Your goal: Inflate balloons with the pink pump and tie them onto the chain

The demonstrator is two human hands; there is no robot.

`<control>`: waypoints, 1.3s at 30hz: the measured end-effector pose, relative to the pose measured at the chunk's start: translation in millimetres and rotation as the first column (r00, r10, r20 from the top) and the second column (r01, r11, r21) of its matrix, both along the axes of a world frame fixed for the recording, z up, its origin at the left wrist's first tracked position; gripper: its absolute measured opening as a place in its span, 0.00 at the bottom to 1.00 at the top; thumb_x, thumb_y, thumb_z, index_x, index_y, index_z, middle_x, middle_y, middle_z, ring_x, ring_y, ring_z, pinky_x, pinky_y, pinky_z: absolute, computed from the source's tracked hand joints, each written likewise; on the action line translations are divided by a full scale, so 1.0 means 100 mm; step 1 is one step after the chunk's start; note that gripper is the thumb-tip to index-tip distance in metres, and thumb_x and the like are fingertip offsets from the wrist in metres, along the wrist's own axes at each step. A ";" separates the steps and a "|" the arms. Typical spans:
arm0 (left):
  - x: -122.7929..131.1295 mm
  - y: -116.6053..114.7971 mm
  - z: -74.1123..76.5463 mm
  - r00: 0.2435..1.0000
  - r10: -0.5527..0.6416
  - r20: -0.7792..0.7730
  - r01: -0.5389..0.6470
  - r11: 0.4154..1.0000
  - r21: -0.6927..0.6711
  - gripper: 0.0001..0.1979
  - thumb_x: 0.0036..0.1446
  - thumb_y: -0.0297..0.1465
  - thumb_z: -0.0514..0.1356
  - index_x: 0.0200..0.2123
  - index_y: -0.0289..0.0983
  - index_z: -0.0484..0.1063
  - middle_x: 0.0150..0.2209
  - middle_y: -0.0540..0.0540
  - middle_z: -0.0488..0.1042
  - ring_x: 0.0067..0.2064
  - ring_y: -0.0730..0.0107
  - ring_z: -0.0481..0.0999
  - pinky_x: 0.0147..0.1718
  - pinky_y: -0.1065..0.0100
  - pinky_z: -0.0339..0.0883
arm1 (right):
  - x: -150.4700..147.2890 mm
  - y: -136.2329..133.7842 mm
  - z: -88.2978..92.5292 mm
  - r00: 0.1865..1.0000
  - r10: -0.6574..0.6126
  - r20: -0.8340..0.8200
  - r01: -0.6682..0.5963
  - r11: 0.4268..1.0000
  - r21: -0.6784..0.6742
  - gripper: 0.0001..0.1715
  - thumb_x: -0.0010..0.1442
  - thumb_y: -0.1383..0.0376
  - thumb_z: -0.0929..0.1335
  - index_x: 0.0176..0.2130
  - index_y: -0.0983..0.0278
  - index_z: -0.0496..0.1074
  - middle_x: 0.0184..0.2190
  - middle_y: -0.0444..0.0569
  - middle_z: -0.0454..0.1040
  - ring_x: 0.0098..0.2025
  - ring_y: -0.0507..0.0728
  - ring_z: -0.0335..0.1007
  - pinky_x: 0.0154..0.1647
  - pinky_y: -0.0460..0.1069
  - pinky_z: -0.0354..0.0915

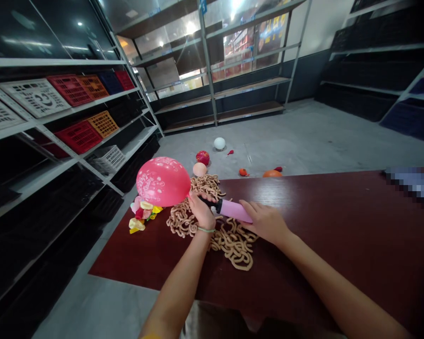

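Note:
A pink balloon (163, 181) with white print, round and inflated, sits at the black nozzle end of a hand balloon pump (236, 210) with a lilac barrel. My left hand (202, 212) is closed around the balloon's neck at that end; its fingers partly hide the join. Around the lilac barrel, my right hand (266, 221) is closed at the other end. Beneath both hands lie heaps of tan, rope-like coils (235, 247). To the left of them is a small pile of limp balloons (141, 214) in pink, yellow, red and white.
The dark red table (321, 235) carries a blurred item (413, 183) at its right end. On the floor beyond are a white balloon (219, 143), a red patterned balloon (202, 157) and several others. Shelves with plastic crates (79, 136) stand at left.

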State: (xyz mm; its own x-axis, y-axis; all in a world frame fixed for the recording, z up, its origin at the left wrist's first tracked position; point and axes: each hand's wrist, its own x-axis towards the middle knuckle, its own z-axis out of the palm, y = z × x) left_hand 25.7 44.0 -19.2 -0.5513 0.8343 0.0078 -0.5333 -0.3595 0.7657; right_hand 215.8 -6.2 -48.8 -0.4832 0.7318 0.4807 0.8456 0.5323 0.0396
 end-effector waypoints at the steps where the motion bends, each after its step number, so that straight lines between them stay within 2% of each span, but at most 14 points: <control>1: 0.01 -0.01 0.01 1.000 -0.012 -0.013 0.012 1.000 0.000 0.16 0.63 0.43 0.52 0.27 0.39 0.57 0.20 0.56 0.58 0.18 0.77 0.60 0.19 0.71 0.59 | -0.01 -0.01 0.00 1.000 0.013 -0.001 -0.013 1.000 -0.008 0.29 0.64 0.53 0.65 0.58 0.67 0.65 0.43 0.54 0.77 0.37 0.58 0.72 0.36 0.51 0.59; 5: -0.12 0.00 0.14 0.999 -0.004 -0.038 0.005 1.000 0.011 0.16 0.64 0.42 0.51 0.27 0.39 0.56 0.19 0.57 0.58 0.17 0.77 0.60 0.19 0.71 0.58 | 0.07 0.05 0.04 0.999 0.039 -0.013 -0.039 0.999 0.024 0.29 0.65 0.51 0.64 0.58 0.65 0.66 0.42 0.53 0.77 0.37 0.57 0.72 0.36 0.51 0.59; 10: -0.41 0.04 0.32 0.998 0.065 0.002 -0.065 0.995 0.075 0.14 0.62 0.40 0.54 0.29 0.40 0.56 0.19 0.58 0.56 0.18 0.78 0.60 0.20 0.73 0.57 | 0.39 0.19 0.07 0.997 0.074 -0.002 -0.073 0.992 0.103 0.29 0.65 0.50 0.64 0.57 0.65 0.68 0.45 0.54 0.77 0.39 0.58 0.71 0.39 0.51 0.59; 13: -0.56 0.04 0.36 0.988 0.138 0.069 -0.142 0.989 0.051 0.11 0.62 0.38 0.53 0.30 0.40 0.56 0.20 0.58 0.56 0.18 0.78 0.59 0.19 0.73 0.55 | 0.49 0.20 0.09 0.998 0.056 0.014 -0.057 0.989 0.135 0.26 0.66 0.54 0.64 0.57 0.65 0.69 0.45 0.55 0.76 0.40 0.59 0.70 0.40 0.52 0.58; 16: -0.63 0.03 0.36 0.972 0.210 0.107 -0.212 0.977 0.008 0.11 0.63 0.37 0.52 0.29 0.40 0.55 0.21 0.57 0.55 0.18 0.78 0.57 0.18 0.73 0.54 | 0.44 0.15 0.13 0.998 0.053 0.025 -0.056 0.989 0.140 0.27 0.66 0.53 0.63 0.57 0.65 0.68 0.45 0.55 0.76 0.40 0.60 0.69 0.40 0.53 0.57; 20: -0.49 0.00 0.29 0.967 0.225 0.120 -0.225 0.974 -0.007 0.11 0.63 0.36 0.51 0.29 0.40 0.55 0.21 0.57 0.53 0.18 0.78 0.56 0.18 0.72 0.52 | 0.25 0.03 0.15 0.997 0.033 0.068 -0.042 0.990 0.137 0.31 0.66 0.49 0.62 0.58 0.66 0.67 0.43 0.55 0.77 0.38 0.59 0.68 0.38 0.53 0.55; 25: -0.05 -0.11 0.14 0.995 0.096 0.019 -0.097 0.995 0.038 0.14 0.64 0.40 0.52 0.28 0.40 0.57 0.20 0.56 0.56 0.18 0.77 0.58 0.18 0.72 0.54 | 0.05 -0.04 0.08 0.998 0.019 0.052 -0.022 0.997 0.069 0.28 0.65 0.53 0.64 0.57 0.68 0.66 0.42 0.54 0.76 0.38 0.58 0.69 0.37 0.52 0.56; 28: 0.06 -0.15 0.09 0.999 0.030 -0.030 -0.028 0.998 0.060 0.16 0.64 0.41 0.52 0.27 0.40 0.59 0.20 0.55 0.59 0.18 0.76 0.61 0.18 0.70 0.58 | 0.02 -0.04 0.04 1.000 0.028 0.006 -0.029 0.999 0.038 0.28 0.65 0.53 0.64 0.57 0.67 0.66 0.42 0.54 0.77 0.38 0.58 0.70 0.37 0.52 0.57; 31: 0.02 -0.11 0.13 0.999 0.023 -0.031 -0.021 0.998 0.058 0.16 0.64 0.42 0.52 0.26 0.40 0.58 0.19 0.55 0.59 0.18 0.75 0.61 0.18 0.69 0.59 | 0.07 0.01 0.05 0.999 0.050 -0.013 -0.050 0.998 0.031 0.28 0.65 0.52 0.64 0.58 0.66 0.66 0.42 0.54 0.77 0.38 0.58 0.70 0.38 0.51 0.57; 35: -0.17 -0.05 0.25 0.997 0.070 -0.019 -0.068 0.993 0.094 0.14 0.65 0.42 0.51 0.31 0.40 0.58 0.19 0.57 0.59 0.18 0.76 0.60 0.18 0.70 0.58 | 0.27 0.11 0.07 0.998 0.065 0.002 -0.065 0.995 0.082 0.30 0.65 0.49 0.63 0.58 0.64 0.67 0.46 0.54 0.76 0.40 0.59 0.70 0.40 0.52 0.57; 39: -0.39 -0.03 0.35 0.988 0.157 0.015 -0.157 0.983 0.089 0.12 0.65 0.41 0.52 0.32 0.41 0.56 0.19 0.57 0.57 0.18 0.77 0.59 0.19 0.72 0.57 | 0.45 0.14 0.10 0.999 -0.014 0.031 0.010 0.989 0.146 0.25 0.65 0.54 0.65 0.58 0.61 0.68 0.45 0.51 0.76 0.40 0.59 0.68 0.39 0.52 0.56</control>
State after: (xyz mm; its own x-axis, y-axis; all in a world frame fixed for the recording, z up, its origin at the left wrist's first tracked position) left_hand -13.7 41.0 16.0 -0.6758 0.7334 0.0736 -0.4710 -0.5064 0.7223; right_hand 260.8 8.3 -38.9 -0.4916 0.6606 0.5674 0.8489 0.5087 0.1434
